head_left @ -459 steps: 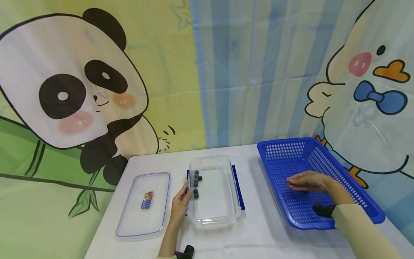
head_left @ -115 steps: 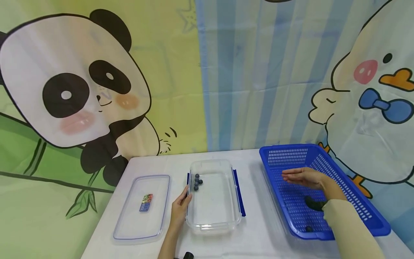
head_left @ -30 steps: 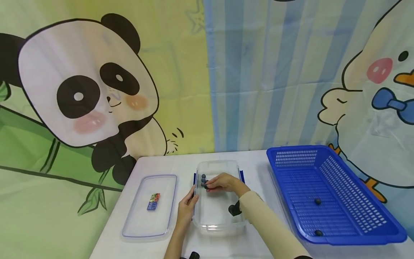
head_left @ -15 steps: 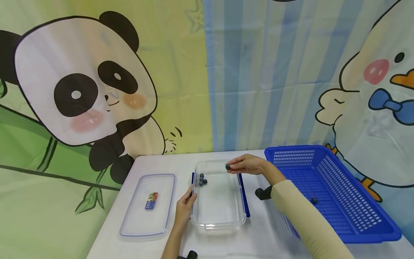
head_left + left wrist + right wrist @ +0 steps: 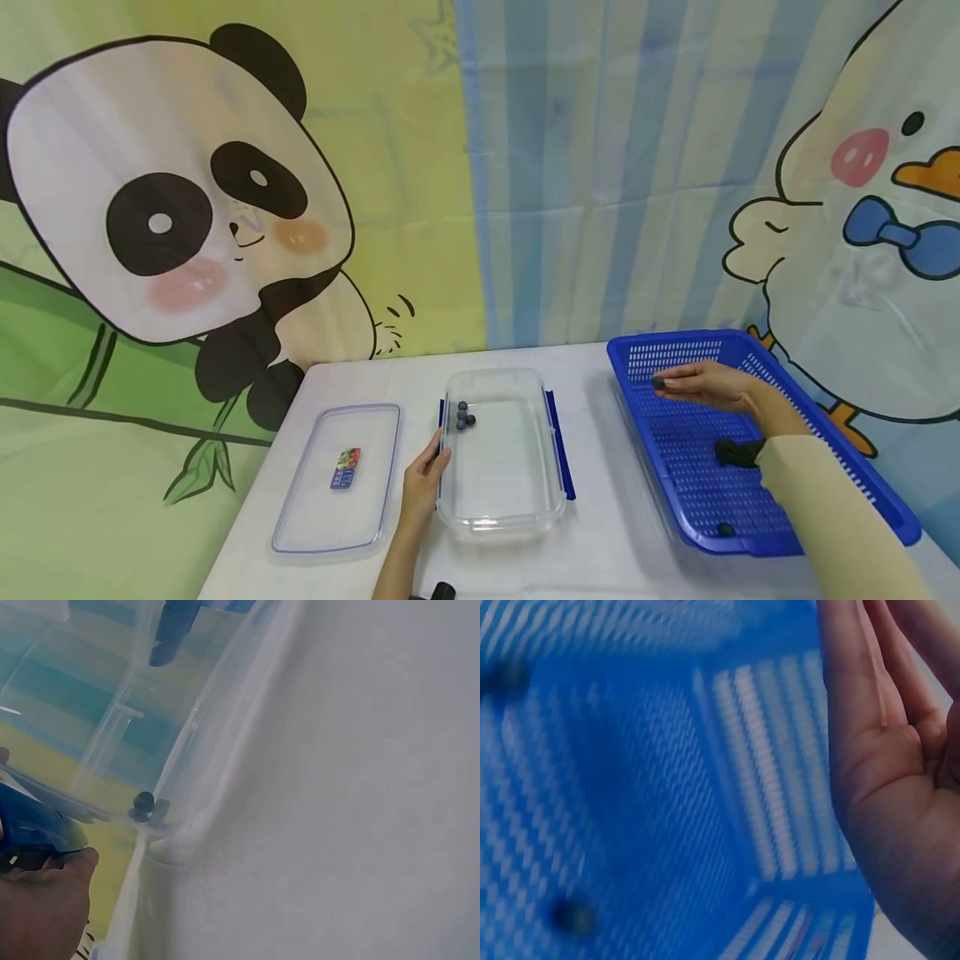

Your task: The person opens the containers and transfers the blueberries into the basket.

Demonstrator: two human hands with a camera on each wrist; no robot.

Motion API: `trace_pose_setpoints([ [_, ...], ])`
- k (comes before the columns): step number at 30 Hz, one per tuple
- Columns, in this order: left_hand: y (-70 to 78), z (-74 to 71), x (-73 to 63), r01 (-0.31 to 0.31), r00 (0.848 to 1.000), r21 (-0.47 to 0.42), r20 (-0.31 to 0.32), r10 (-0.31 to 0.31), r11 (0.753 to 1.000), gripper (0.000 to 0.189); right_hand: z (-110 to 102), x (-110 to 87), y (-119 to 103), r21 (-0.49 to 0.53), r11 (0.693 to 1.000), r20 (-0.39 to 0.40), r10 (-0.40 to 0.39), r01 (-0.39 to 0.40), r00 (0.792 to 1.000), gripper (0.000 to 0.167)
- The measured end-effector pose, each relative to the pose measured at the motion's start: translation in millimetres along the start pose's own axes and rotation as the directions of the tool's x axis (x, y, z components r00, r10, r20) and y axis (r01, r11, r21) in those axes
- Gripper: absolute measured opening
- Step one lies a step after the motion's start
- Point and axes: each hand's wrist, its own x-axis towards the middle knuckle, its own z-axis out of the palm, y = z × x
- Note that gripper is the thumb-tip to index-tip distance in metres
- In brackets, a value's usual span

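Observation:
My left hand (image 5: 422, 492) grips the left side of a clear plastic food container (image 5: 517, 475), its fingers around the blue side latch (image 5: 34, 821) in the left wrist view. Several blueberries (image 5: 462, 419) are clustered along that side inside the container. Over the blue basket (image 5: 667, 500), my right hand (image 5: 712, 388) pinches a single blueberry (image 5: 659, 383) at its fingertips. Another blueberry (image 5: 725, 530) lies on the basket floor near its front edge. Two dark round berries appear blurred in the basket in the right wrist view, one of them a lower berry (image 5: 574, 915).
A clear lid (image 5: 322, 517) with a blue seal and a small printed label (image 5: 346, 468) lies flat on the white table (image 5: 480, 575), left of the container. Behind the table hangs a cartoon-printed curtain (image 5: 405, 167). The basket stands at the table's right side.
My right hand has picked a blueberry out of the container and carried it right, over the basket. Fewer blueberries lie in the container than 15 seconds ago. My left hand keeps its hold.

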Motion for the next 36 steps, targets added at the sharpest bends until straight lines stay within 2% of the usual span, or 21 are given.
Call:
trace_pose_setpoints([
  [3,0.6,0.9,0.1,0.002,1.000,0.000,0.003,-0.002,1.000,0.049,-17.0,-18.7,16.3,-0.028,0.999,0.006,0.021,-0.021,1.000,0.028],
  [6,1.1,1.0,0.0,0.007,1.000,0.017,-0.006,-0.007,1.000,0.049,-26.4,-28.9,30.6,-0.066,0.997,0.018,0.047,-0.045,0.999,0.028],
  [10,1.1,-0.4,1.5,-0.002,1.000,0.023,-0.018,0.003,1.000,0.048,-30.3,-32.1,46.2,-0.079,0.993,0.043,0.090,-0.086,0.995,0.029],
  [13,0.3,-0.2,3.0,-0.019,1.000,0.020,-0.013,0.019,1.000,0.048,-31.0,-33.2,56.5,-0.054,0.992,0.066,0.117,-0.114,0.991,0.028],
  [18,-0.7,0.4,2.8,-0.011,1.000,0.027,-0.011,0.012,1.000,0.049,-32.0,-34.4,70.1,-0.004,0.991,0.108,0.131,-0.131,0.985,0.027],
  [21,-0.9,0.2,2.1,0.004,1.000,0.028,-0.015,-0.004,1.000,0.049,-32.6,-33.8,75.5,-0.001,0.990,0.105,0.139,-0.139,0.985,0.027],
  [24,-0.3,-0.6,1.4,-0.005,1.000,0.028,-0.009,0.006,1.000,0.049,-31.5,-32.1,76.9,-0.014,0.988,0.085,0.155,-0.154,0.984,0.027],
  [30,-0.3,-0.1,0.6,-0.013,1.000,-0.006,-0.007,0.012,1.000,0.048,-25.2,-30.1,76.3,-0.012,0.982,0.092,0.189,-0.189,0.978,0.027],
  [36,-3.6,0.3,1.2,-0.023,1.000,-0.017,0.006,0.024,1.000,0.047,-27.9,-31.2,77.6,0.035,0.980,0.076,0.192,-0.195,0.979,0.028],
])
